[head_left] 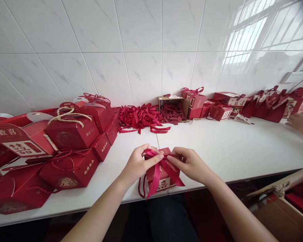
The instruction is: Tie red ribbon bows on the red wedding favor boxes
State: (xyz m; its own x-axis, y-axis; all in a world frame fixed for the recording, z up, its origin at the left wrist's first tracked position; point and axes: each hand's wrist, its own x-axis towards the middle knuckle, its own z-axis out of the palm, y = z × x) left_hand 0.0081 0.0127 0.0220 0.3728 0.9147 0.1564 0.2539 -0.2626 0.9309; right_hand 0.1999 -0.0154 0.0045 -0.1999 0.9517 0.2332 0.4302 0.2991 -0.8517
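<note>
A small red gift box [164, 173] with a white printed label stands at the table's front edge, right before me. Over its top runs a crimson ribbon [156, 181], crossed or looped in the middle, with two tails hanging down the front. My left hand [141, 163] pinches the ribbon between thumb and fingers on the left side of the loop. On the right side, my right hand [189, 163] pinches the same ribbon, thumb tip close to the left thumb. A dark red cord [141, 186] hangs beside the box's left side. The fingers partly hide the ribbon's crossing.
Red boxes with rope handles [70, 132] are stacked at left. A heap of loose ribbons [140, 116] lies by the wall, beside an open carton [173, 111] of dark red pieces. More boxes [221, 112] line the back right. Another person's hand [301, 122] reaches in at right, above a cardboard box [275, 215].
</note>
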